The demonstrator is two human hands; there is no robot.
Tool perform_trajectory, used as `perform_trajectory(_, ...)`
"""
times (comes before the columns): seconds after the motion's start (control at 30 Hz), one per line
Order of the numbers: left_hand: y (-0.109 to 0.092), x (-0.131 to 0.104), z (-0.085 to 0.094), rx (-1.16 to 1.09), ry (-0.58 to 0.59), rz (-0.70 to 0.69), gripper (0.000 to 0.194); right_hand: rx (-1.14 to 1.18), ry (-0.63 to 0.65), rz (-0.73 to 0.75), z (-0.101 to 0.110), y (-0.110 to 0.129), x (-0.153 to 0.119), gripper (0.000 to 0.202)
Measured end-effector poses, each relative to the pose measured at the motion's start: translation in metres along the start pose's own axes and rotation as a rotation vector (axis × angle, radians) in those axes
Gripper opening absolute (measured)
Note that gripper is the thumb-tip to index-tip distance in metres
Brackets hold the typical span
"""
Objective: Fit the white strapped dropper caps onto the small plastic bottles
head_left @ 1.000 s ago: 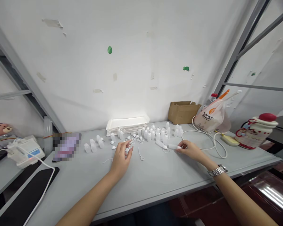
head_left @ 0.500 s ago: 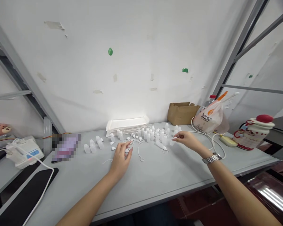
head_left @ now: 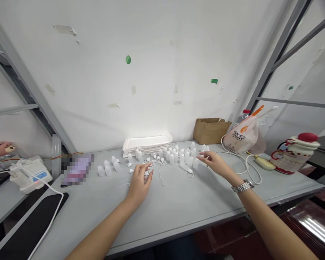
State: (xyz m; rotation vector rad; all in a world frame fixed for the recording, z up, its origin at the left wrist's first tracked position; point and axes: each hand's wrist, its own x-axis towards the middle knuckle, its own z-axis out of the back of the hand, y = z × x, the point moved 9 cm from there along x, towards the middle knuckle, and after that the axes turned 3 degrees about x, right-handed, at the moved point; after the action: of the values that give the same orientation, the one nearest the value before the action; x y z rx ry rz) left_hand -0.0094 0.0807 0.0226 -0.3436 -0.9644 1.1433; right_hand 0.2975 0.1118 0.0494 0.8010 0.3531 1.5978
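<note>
Left hand: your left hand (head_left: 139, 183) lies low over the grey table (head_left: 178, 206), with the fingers loosely stretched and gripping nothing; the fingertips (head_left: 148, 167) are among the small white plastic caps (head_left: 146, 172) and seem to touch them.
Right hand: your right hand (head_left: 216, 163) reaches to the right end of the bottle group; its thumb and first fingers are pinched on a small translucent white plastic bottle (head_left: 196, 163), which stands upright on the table.
Wrist: a silver metal watch (head_left: 242, 186) is on your right wrist.
Bottles: the cluster of small upright white bottles (head_left: 176, 155) stands just behind the held bottle; three more bottles (head_left: 107, 169) stand apart at the left.
Lying bottle: one white bottle (head_left: 184, 167) lies on its side, just left of the held one.
Loops: thin white cap strings (head_left: 161, 178) lie between your two hands.
Behind: a flat white foam tray (head_left: 146, 142) rests against the wall, and a brown cardboard box (head_left: 210, 130) is to the right of it.
Right side: a white plastic bag with orange print (head_left: 243, 135) and a white cable (head_left: 246, 164) are near your right hand.
</note>
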Motion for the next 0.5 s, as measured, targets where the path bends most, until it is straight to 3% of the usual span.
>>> perform_trajectory(0.13, 0.000, 0.000, 0.000, 0.001, 0.007, 0.008, 0.030, 0.014, -0.358, 0.040, 0.027, 0.011, -0.022, 0.046)
perform_trajectory(0.17, 0.000, 0.000, 0.000, 0.001, 0.008, 0.005, 0.030, 0.000, -0.392, 0.049, 0.026, 0.015, -0.028, 0.044)
perform_trajectory(0.37, 0.002, 0.000, -0.002, 0.003, 0.004, -0.006, 0.030, -0.141, -0.071, 0.007, -0.039, 0.016, -0.041, 0.028)
perform_trajectory(0.5, 0.003, 0.000, -0.001, 0.007, -0.002, -0.002, 0.030, -0.221, -0.002, -0.004, -0.058, 0.015, -0.042, 0.023)
